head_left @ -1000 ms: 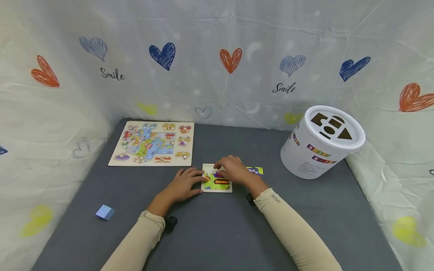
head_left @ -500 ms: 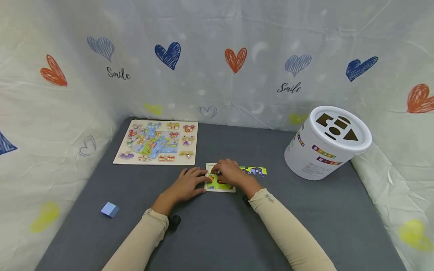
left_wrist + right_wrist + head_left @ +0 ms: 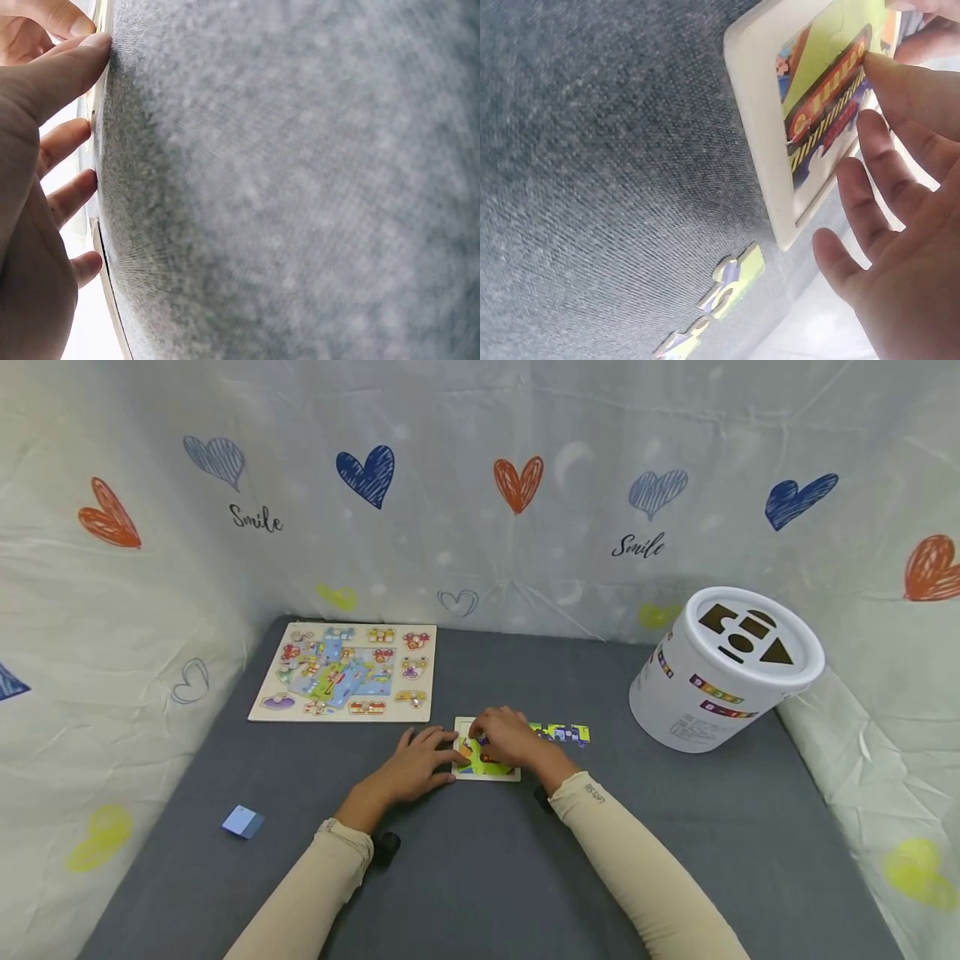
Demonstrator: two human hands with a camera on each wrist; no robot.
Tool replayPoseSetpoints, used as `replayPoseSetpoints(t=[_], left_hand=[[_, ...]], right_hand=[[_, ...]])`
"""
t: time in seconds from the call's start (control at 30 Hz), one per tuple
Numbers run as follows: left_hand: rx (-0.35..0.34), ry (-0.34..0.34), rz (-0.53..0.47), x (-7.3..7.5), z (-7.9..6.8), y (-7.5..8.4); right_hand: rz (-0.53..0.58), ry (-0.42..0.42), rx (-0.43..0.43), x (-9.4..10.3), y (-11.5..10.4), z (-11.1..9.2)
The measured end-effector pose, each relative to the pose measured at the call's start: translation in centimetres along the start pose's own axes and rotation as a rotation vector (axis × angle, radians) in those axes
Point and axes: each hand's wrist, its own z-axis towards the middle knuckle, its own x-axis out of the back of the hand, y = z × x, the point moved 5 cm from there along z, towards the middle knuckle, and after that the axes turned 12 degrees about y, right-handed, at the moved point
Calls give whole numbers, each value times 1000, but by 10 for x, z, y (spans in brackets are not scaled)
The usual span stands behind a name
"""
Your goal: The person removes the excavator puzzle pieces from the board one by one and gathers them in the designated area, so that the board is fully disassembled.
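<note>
A small pale-framed jigsaw puzzle [image 3: 489,773] with a green and yellow vehicle picture lies on the dark cloth. My left hand [image 3: 411,770] rests along its left side, fingers extended, with the index fingertip over the frame and the thumb near its lower corner. Over the puzzle, my right hand [image 3: 510,742] brings its thumb and bent fingers down onto the picture. The right wrist view shows that thumb touching the picture [image 3: 825,105] while other fingers spread above the frame; whether it pinches a piece I cannot tell. Loose jigsaw pieces [image 3: 566,733] lie just right of the puzzle.
A large wooden peg puzzle board [image 3: 341,713] with colourful pieces lies at the back left. A white shape-sorter bucket [image 3: 690,710] stands at the back right. A blue block [image 3: 243,822] sits at the left. A heart-printed curtain [image 3: 450,485] encloses the table.
My right fingertips have moved slightly left and lower over the picture, covering more of it. My left hand keeps its place at the frame. The whole head view has shifted a little.
</note>
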Motion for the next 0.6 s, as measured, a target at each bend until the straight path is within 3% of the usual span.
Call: replayPoseSetpoints(t=[0.37,0.6], left_hand=[[11,-10,-18,3,0,3],[17,-14,-28,1,1,1]], right_hand=[[20,28,-13,-2,2,1],[40,135,22,0,1,-2]])
